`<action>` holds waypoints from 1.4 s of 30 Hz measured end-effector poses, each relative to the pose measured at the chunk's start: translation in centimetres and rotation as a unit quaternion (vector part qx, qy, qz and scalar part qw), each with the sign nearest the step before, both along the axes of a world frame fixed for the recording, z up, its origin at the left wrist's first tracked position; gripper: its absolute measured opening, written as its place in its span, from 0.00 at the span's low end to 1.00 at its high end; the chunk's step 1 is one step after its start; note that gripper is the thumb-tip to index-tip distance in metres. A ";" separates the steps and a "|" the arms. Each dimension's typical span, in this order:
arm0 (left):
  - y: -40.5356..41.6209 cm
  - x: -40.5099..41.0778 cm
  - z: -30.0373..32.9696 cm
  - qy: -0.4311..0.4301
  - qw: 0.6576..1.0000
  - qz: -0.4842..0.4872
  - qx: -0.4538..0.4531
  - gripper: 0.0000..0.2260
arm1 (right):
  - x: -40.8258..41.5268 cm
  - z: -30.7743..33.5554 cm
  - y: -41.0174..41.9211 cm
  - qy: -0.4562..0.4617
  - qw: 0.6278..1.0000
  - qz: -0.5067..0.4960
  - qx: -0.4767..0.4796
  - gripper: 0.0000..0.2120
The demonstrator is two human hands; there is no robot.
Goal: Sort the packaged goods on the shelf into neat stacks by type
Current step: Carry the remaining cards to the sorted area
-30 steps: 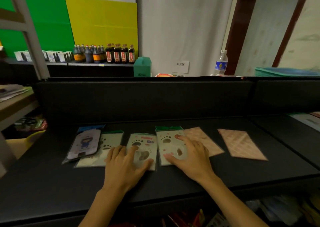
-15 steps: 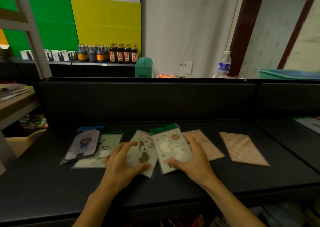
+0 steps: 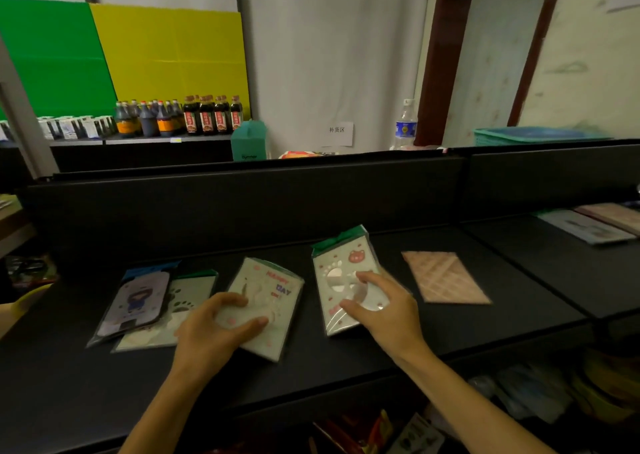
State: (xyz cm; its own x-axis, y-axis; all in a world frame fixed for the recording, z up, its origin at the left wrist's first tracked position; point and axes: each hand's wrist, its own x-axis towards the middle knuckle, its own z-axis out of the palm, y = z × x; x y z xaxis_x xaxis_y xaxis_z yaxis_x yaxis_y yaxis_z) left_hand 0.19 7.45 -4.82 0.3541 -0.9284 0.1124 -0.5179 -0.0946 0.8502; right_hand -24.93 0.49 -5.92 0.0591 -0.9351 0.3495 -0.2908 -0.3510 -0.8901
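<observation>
Flat packets lie on the black shelf [image 3: 346, 360]. My left hand [image 3: 211, 332] pinches a white "HAPPY DAY" packet [image 3: 273, 301] at its lower left, with the packet tilted. My right hand [image 3: 384, 311] grips a green-topped paw-print packet with a bear face [image 3: 341, 263], whose top edge is raised off the shelf. To the right a pink waffle-pattern packet [image 3: 446, 277] lies flat. At the left a purple packet with a girl figure [image 3: 138, 301] overlaps another green-topped paw packet [image 3: 190, 297].
The shelf's black back wall [image 3: 242, 207] rises behind the packets. More flat packets [image 3: 588, 226] lie on the neighbouring shelf section at right. Coloured goods fill the shelf below [image 3: 519, 394]. Sauce bottles [image 3: 194, 117], a water bottle [image 3: 405, 126] and a teal basket [image 3: 533, 135] stand far behind.
Both hands have pulled their packets apart: the left packet slid left and tilted, and the right packet moved right and rose at its top, covering the nearer pink packet.
</observation>
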 end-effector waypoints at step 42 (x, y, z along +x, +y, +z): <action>-21.4 -55.0 1.3 0.153 0.979 -0.134 -0.030 0.14 | -61.3 2.7 -14.6 -0.022 0.983 -0.169 0.073 0.22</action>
State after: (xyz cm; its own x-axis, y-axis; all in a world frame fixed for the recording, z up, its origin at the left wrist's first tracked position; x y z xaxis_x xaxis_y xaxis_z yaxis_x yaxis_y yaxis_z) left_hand -54.82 -13.95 -3.57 0.1237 -0.9876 0.0968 -0.2382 0.0651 0.9690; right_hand -86.20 -14.10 -3.20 -0.2754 -0.9391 0.2056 -0.3289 -0.1090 -0.9381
